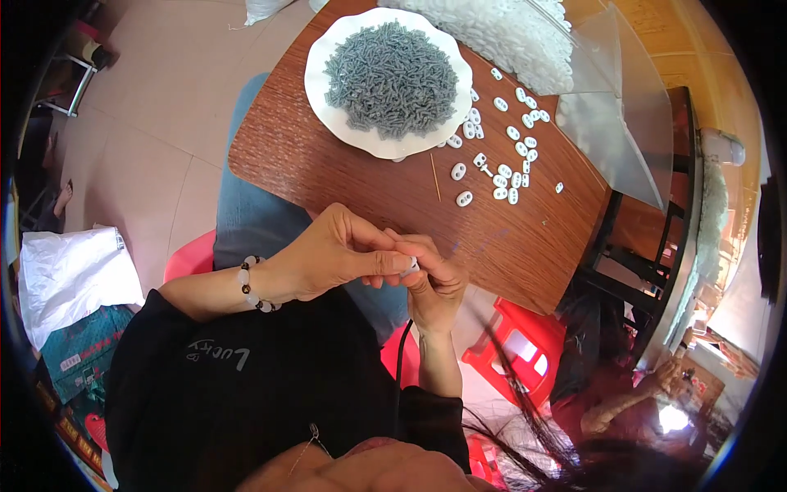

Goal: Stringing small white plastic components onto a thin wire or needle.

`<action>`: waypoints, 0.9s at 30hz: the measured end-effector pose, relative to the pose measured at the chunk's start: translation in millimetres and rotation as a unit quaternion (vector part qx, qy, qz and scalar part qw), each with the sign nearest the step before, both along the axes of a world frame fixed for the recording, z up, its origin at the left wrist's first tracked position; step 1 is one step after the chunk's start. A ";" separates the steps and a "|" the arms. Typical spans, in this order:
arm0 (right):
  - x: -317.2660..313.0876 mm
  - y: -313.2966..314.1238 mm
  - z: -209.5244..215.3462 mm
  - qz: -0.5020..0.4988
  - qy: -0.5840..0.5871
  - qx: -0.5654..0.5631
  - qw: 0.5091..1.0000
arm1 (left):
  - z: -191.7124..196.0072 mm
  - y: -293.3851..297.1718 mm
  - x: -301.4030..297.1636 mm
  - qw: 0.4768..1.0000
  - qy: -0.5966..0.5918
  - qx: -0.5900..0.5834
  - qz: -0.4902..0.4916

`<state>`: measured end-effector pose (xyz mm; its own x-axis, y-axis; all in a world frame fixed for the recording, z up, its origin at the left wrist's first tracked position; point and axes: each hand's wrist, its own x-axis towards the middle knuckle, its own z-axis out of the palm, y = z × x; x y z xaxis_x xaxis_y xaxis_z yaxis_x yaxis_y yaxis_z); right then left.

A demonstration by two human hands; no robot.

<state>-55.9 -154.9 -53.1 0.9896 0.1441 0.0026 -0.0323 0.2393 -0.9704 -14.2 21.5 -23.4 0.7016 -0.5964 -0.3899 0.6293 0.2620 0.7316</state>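
Nearest is the person's black shirt (pixel 279 361), with a thin necklace (pixel 303 455) up by the neck. Blue jeans (pixel 262 209) show past the shirt, and a bit of a pink seat (pixel 191 256) pokes out at the left. The left hand (pixel 340 254) has a bracelet (pixel 245 283) of white and dark beads on its wrist. Its thumb and fingers are closed and pinch a small white piece (pixel 413 266). The right hand (pixel 440 287) has its fingers curled in, and its fingertips grip the same piece from the other side, so it is held up between both hands, just in front of the edge of the brown table (pixel 516 262). A red stool (pixel 508 353) is low down on the right. On the table, a thin stick (pixel 436 179) lies near some loose white bits (pixel 501 104) with dark holes. Just beside them is a white plate (pixel 317 82) with a wavy rim, piled with little grey tubes (pixel 393 78). Farther back are a big heap of white things (pixel 500 37) and a clear box (pixel 643 115)
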 end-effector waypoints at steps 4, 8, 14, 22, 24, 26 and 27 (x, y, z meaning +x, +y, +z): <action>-0.3 0.3 1.2 -0.010 -0.002 0.011 1.000 | -1.8 0.2 0.8 1.000 -0.004 -0.014 -0.006; -1.9 -0.1 3.2 -0.017 0.003 0.024 1.000 | 1.9 -1.8 0.9 1.000 -0.011 -0.003 -0.011; -6.1 2.5 1.0 -0.045 -0.010 0.015 0.999 | 10.3 -3.6 0.5 0.998 -0.055 0.036 -0.012; 1.4 -2.3 -7.4 -0.052 -0.019 -0.009 0.998 | 7.5 -14.8 4.6 0.997 -0.055 0.059 0.014; 6.4 -5.1 -5.2 -0.052 -0.013 0.006 0.999 | 4.8 -18.5 5.4 0.997 -0.054 0.051 0.027; 13.6 -10.1 -0.6 -0.007 0.015 0.044 0.999 | 0.2 -20.9 8.3 0.998 -0.046 0.019 0.030; 15.6 -12.6 -2.2 -0.013 0.005 0.044 0.999 | 0.0 -23.4 10.0 0.998 -0.056 0.018 0.024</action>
